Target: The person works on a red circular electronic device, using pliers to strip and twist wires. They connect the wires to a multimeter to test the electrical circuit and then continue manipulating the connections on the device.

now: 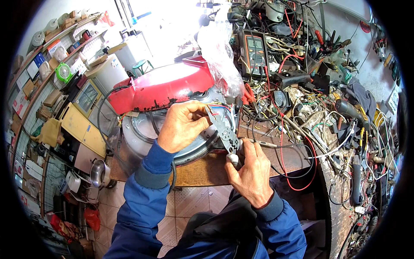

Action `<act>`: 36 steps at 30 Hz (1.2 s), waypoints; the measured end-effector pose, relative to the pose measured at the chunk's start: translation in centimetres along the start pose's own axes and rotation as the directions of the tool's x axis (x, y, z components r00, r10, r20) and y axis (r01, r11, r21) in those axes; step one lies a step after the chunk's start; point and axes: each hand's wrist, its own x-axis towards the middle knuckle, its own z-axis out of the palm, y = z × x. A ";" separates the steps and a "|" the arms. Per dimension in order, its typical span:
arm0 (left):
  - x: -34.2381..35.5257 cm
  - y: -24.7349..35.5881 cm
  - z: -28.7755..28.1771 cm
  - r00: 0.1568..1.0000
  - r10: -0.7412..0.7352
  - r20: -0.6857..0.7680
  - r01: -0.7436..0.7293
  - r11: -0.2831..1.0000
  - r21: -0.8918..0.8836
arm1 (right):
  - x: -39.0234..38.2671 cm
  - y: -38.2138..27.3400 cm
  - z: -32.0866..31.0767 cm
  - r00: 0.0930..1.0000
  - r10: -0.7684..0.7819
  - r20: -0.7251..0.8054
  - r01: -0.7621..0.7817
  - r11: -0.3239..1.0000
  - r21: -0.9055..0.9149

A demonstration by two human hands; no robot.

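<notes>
My right hand (pixel 251 175) grips the handles of a flat grey wire stripper (pixel 225 133) with notched, toothed jaws. The tool points up and to the left over the workbench. Beside its tip, my left hand (pixel 182 126) has thumb and forefinger pinched, seemingly on the end of a thin wire; the fingers hide most of it. Several coloured wires (pixel 223 106) run just behind the tip. Under and behind my hands lies a round grey appliance part (pixel 136 129). A glossy red housing (pixel 170 84) with a chipped, blackened edge rests at its far side.
Clear plastic (pixel 220 60) hangs beside the red housing. A multimeter (pixel 254 54) stands at the back right, with a red test lead (pixel 282 149) looping over the wooden bench (pixel 207 172). Tangled wires and tools crowd the right. Shelves (pixel 51 47) and a metal pot (pixel 100 172) are at left.
</notes>
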 end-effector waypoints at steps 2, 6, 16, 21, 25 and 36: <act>0.0 -0.1 -0.1 1.000 -0.016 0.010 0.016 1.000 -0.015 | 0.0 0.1 0.1 1.000 -0.002 0.001 0.002 1.000 0.004; -0.1 -0.1 -0.2 0.999 -0.038 0.023 0.038 0.999 -0.020 | -0.2 -0.1 0.1 1.000 0.004 0.008 -0.004 1.000 0.011; -0.2 0.0 0.0 0.998 -0.065 -0.002 0.065 0.998 -0.002 | -0.3 0.1 0.2 0.997 0.027 0.068 -0.026 0.999 -0.020; -0.1 0.0 0.0 0.996 -0.091 -0.020 0.091 0.996 0.006 | -0.2 -0.2 0.0 0.999 -0.003 0.033 0.005 0.998 -0.062; -0.1 0.0 0.1 0.994 -0.109 -0.029 0.109 0.994 0.007 | -0.3 0.1 0.0 0.997 -0.009 0.076 0.018 0.993 -0.119; -0.1 0.1 0.2 0.993 -0.106 -0.048 0.107 0.994 0.008 | -0.3 0.4 0.2 0.997 -0.025 0.070 0.033 0.994 -0.108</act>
